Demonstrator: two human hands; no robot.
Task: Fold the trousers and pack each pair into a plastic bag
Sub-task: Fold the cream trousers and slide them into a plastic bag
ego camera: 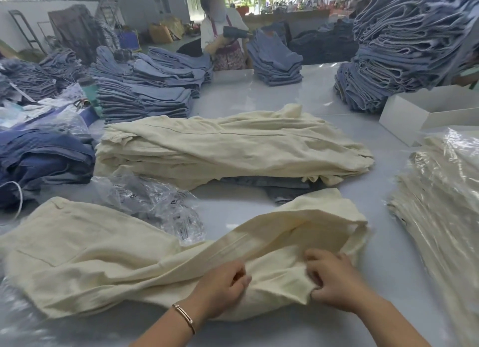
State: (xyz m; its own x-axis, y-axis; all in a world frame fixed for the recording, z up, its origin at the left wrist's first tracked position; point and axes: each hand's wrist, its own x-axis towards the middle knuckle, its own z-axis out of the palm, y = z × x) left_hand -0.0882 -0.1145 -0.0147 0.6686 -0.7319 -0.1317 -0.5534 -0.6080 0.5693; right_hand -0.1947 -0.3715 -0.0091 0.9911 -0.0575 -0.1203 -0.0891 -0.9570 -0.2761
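A pair of cream trousers (98, 258) lies spread across the near part of the grey table (259, 87), waist to the left and legs running right. My left hand (220, 287) pinches a fold of the cream cloth near the front edge. My right hand (334, 282) grips the same cloth a little to the right, fingers curled into it. A crumpled clear plastic bag (155, 204) lies just beyond the trousers. Behind it sits a pile of unfolded cream trousers (228, 149). At the right lies a stack of cream trousers packed in plastic bags (440, 191).
Tall stacks of folded blue jeans stand at the back left (145, 97), back middle (277, 61) and back right (404, 43). Dark blue jeans (44, 160) lie at the left. An open white box (427, 110) sits at the right. A person (223, 33) works across the table.
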